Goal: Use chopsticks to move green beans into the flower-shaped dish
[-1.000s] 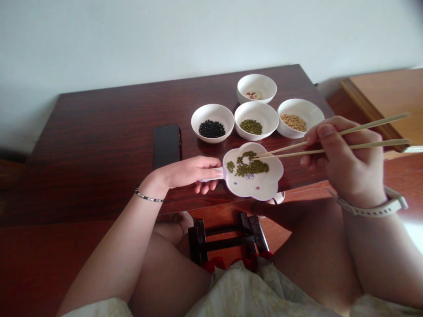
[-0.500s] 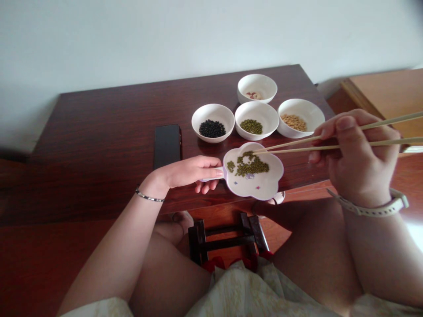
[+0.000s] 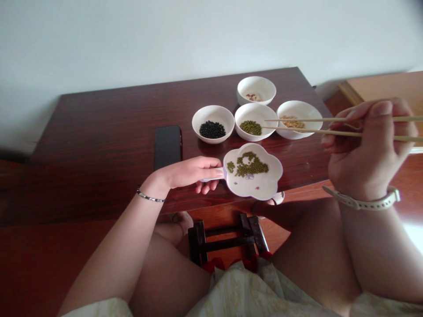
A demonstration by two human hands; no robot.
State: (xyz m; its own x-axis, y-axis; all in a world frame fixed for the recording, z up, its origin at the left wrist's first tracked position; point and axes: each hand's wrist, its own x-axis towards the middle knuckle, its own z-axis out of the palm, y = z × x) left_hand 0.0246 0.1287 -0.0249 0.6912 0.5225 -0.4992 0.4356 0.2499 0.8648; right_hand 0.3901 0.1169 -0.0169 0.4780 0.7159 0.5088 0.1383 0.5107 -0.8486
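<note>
My left hand [image 3: 198, 174] is closed round the handle of a white flower-shaped dish [image 3: 264, 187] with a purple rim. Green mung beans [image 3: 253, 166] lie scattered in that dish. In my right hand [image 3: 370, 145] is a pair of chopsticks [image 3: 307, 124], pointing left. Their tips hover over the right side of a white bowl [image 3: 267, 112] of mung beans [image 3: 250, 127]. Whether a bean sits between the tips is too small to tell.
Left of that bowl stands a bowl [image 3: 211, 112] of black beans; to its right, a bowl [image 3: 302, 107] of yellowish beans. A bowl [image 3: 261, 83] with a few reddish and pale pieces is behind. A black phone [image 3: 168, 145] lies on the dark wooden table [image 3: 109, 145].
My right hand has moved up and right, carrying the chopstick tips from the flower-shaped dish to the mung bean bowl. My left hand stays on the dish handle.
</note>
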